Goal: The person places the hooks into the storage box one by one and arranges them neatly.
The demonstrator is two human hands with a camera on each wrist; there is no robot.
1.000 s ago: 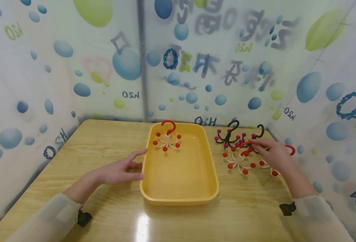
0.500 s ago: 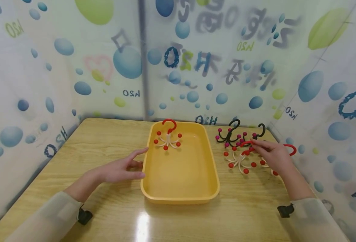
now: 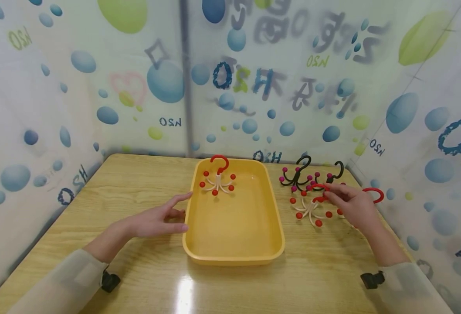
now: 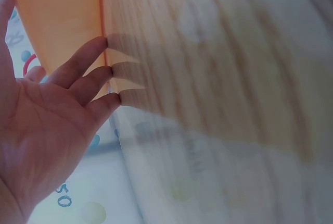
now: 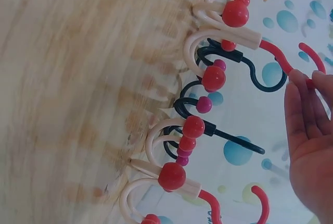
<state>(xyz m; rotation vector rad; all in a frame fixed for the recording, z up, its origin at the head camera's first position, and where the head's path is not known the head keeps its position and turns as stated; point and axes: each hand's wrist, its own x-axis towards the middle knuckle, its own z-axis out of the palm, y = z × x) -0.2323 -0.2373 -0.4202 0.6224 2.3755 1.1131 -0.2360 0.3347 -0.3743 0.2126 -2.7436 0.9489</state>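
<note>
A small booth is shown, screened by printed sheets; whether it is set up in a home, a lab or a workshop cannot be told. A wood-grain table is closed in at nine, twelve and three o'clock. The sheets are patterned with blue and green drops and mirrored H2O lettering, as on a shower curtain. Blurred grey characters are seen toward one o'clock, and the back is crossed by a dark upright strip near eleven.

Wooden table, dotted walls, perhaps fabric
</note>
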